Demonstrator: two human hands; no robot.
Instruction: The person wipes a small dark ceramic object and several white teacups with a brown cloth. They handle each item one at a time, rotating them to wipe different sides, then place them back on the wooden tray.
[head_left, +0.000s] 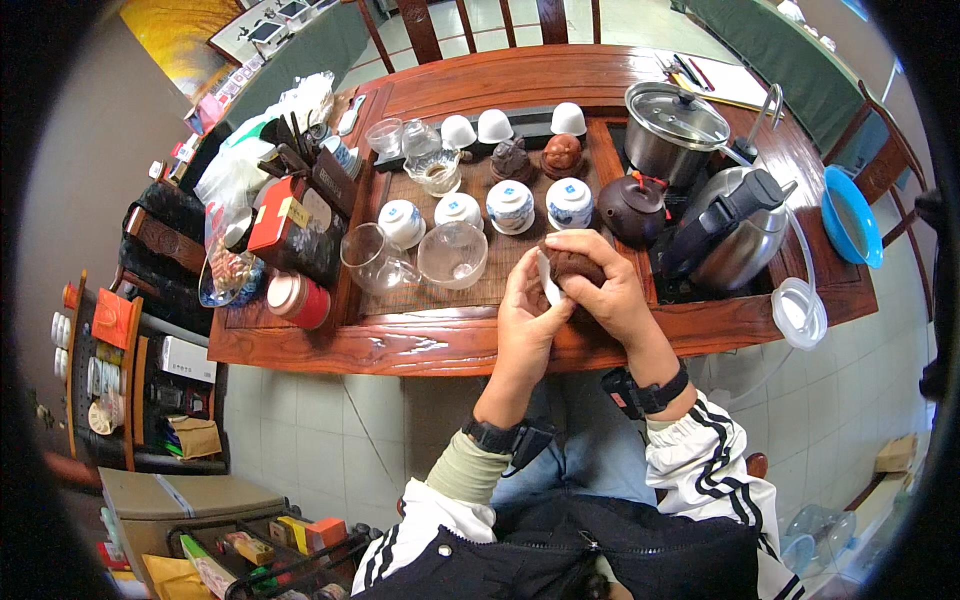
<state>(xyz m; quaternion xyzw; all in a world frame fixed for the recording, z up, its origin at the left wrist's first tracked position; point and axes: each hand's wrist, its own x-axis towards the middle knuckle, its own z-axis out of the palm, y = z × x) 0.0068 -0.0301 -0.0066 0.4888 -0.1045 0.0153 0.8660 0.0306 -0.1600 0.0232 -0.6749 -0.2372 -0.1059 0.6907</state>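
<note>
Over the front part of the tea table (442, 345), my right hand (616, 289) grips a dark brown rounded object (576, 268), perhaps a clay tea figurine. My left hand (529, 307) holds a thin white piece (548, 277) against its left side; whether that is paper, cloth or something rigid, I cannot tell. Fingers hide much of both. Just beyond my hands are blue-and-white lidded porcelain cups (510, 206). A glass bowl (452, 255) and a glass pitcher (369, 259) stand to the left. Two clay figurines, one dark (511, 159) and one reddish (562, 155), sit farther back.
A dark clay teapot (632, 210), a steel kettle (731, 229) and a lidded steel pot (675, 135) stand right. White cups (495, 127) rest upside down at the back. Left are a red-and-black tin (296, 229) and a red canister (300, 300). A blue basin (851, 217) lies far right.
</note>
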